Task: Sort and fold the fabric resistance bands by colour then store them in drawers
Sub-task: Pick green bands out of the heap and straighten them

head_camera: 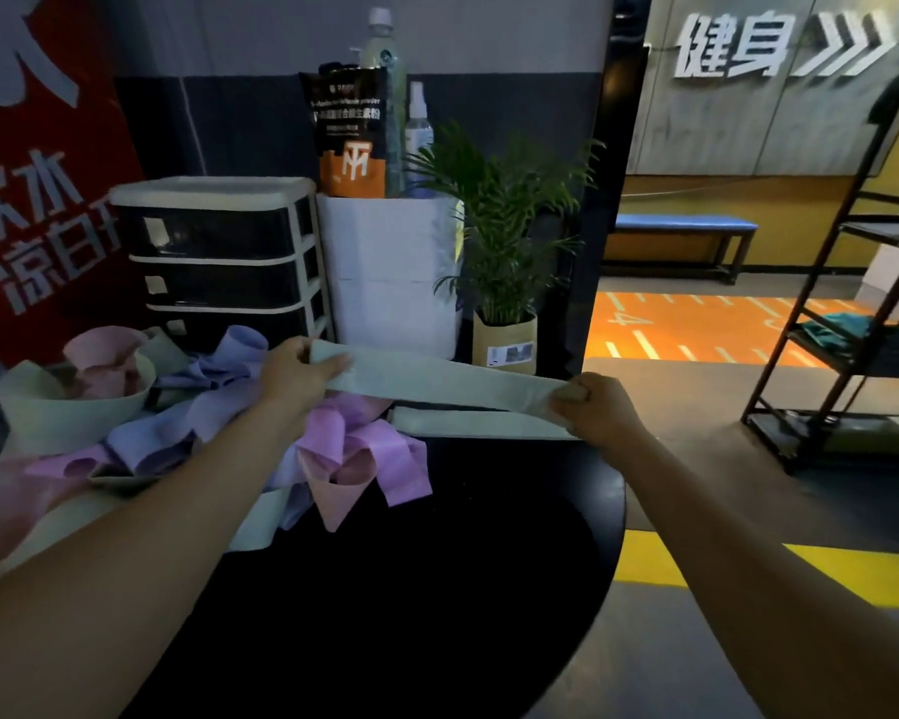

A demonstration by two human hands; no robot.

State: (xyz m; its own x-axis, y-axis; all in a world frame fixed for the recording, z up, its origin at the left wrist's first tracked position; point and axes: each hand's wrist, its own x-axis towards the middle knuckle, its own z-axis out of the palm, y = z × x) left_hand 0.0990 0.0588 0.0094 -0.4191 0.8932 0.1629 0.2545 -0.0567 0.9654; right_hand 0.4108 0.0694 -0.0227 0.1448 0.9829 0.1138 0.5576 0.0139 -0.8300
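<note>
Both hands hold one pale green band (pixel 437 378) stretched flat above the black bench (pixel 437 563). The left hand (pixel 294 376) pinches its left end between thumb and fingers; the right hand (pixel 600 407) is curled tight round its right end. Another green band (pixel 481 425) lies flat on the bench just beneath. A heap of pink, purple and green bands (pixel 177 422) sits to the left, in front of the drawers (pixel 219 256).

A long pale green fabric band (pixel 452 378) is pulled out flat above the round black table (pixel 437 563). Another green band (pixel 481 424) lies flat under it. Pink, purple and green bands (pixel 188 422) sit in a messy pile near the three-drawer box (pixel 219 256).
</note>
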